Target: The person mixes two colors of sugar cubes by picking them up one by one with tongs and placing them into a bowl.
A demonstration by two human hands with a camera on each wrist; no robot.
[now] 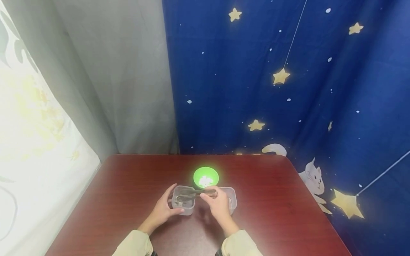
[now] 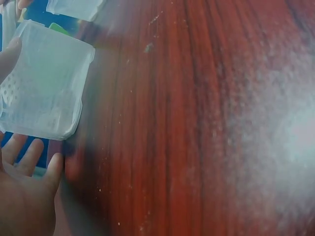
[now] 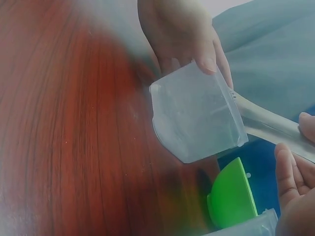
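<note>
My left hand [image 1: 160, 209] holds a clear plastic container [image 1: 188, 210] from its left side, with the thumb at the near side and the fingers around the far side. Metal tongs [image 1: 199, 192] are gripped in my right hand [image 1: 220, 206], and their tips reach down inside that container. Through its cloudy wall in the left wrist view, a dotted tong end [image 2: 11, 91] shows. Whether the tips pinch anything is unclear. Behind the hands stands a green bowl [image 1: 197, 173] with small white pieces [image 1: 205, 181] in it.
A second clear container [image 1: 233, 200] stands right of my right hand, partly hidden by it. Everything is on a dark red wooden table [image 1: 272, 213]. A grey curtain [image 1: 128, 89] and a blue star-patterned curtain [image 1: 224, 78] hang behind the table's far edge.
</note>
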